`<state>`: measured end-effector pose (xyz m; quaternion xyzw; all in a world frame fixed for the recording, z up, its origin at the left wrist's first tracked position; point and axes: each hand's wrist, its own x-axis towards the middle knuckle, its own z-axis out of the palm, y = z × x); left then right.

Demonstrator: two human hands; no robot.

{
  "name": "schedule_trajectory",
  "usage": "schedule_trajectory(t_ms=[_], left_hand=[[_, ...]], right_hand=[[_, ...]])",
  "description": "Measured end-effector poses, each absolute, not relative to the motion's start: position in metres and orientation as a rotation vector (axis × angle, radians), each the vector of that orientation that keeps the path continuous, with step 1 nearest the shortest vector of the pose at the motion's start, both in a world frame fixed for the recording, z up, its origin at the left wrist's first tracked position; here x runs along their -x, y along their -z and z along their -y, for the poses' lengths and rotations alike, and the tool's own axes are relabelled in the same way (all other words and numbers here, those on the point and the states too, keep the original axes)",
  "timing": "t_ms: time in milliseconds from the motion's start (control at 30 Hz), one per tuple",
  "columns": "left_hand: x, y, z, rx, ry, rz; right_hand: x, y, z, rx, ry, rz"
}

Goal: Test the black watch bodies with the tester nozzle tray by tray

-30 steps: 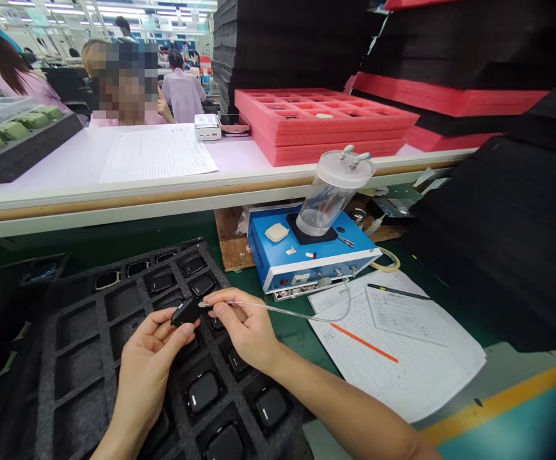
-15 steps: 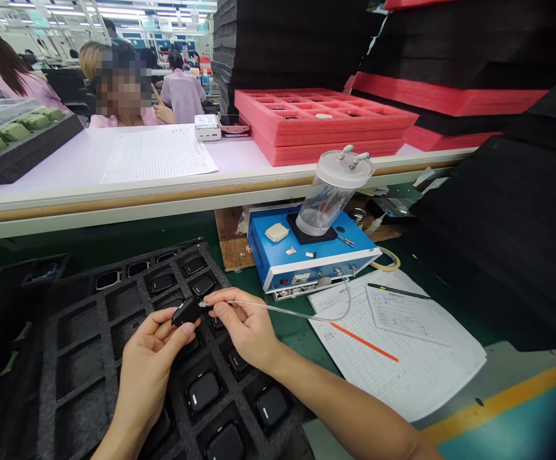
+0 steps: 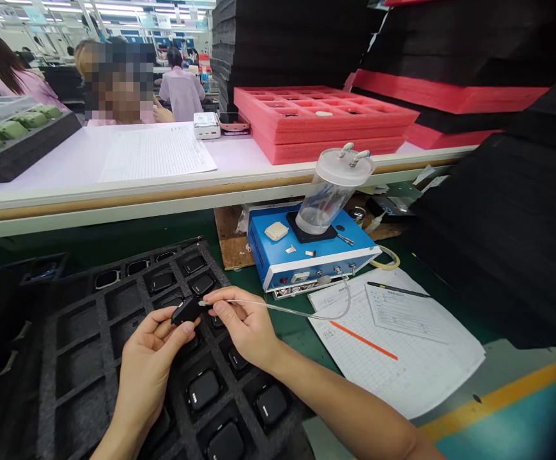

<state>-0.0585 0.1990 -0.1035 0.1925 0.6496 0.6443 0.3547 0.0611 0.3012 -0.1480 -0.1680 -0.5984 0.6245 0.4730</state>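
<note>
My left hand point(image 3: 156, 348) pinches a black smartwatch body point(image 3: 186, 311) between thumb and fingers, above a black foam tray point(image 3: 79, 380). In my right hand point(image 3: 244, 326) is the end of a clear thin tube point(image 3: 287, 311), its pale tip touching or very near the watch body's side. The tube curves back to the front of a blue box-shaped machine point(image 3: 311, 249), which carries a clear cylinder point(image 3: 326, 198) with a white lid. Several more black watch bodies point(image 3: 204, 390) lie in the tray's compartments below and beyond my hands.
Papers point(image 3: 402, 345) with an orange stick point(image 3: 364, 340) and a black pen point(image 3: 397, 290) lie right of my arm. A white shelf point(image 3: 163, 182) crosses ahead, bearing red foam trays point(image 3: 326, 124). Black foam stacks point(image 3: 503, 236) rise at right. People in pink sit beyond.
Both hands keep their places, with the watch body and tube tip held together. Beyond the shelf, a person's raised hand has lowered. The view has shifted very slightly.
</note>
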Motion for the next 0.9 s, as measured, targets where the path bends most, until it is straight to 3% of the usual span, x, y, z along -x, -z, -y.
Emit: schedule_trajectory(t_ms=[900], left_hand=[[0.0564,0.1023,-0.1978,-0.517,-1.671,-1.635]], right_hand=[[-0.063,0.1471,-0.2998,0.416,-1.531,1.478]])
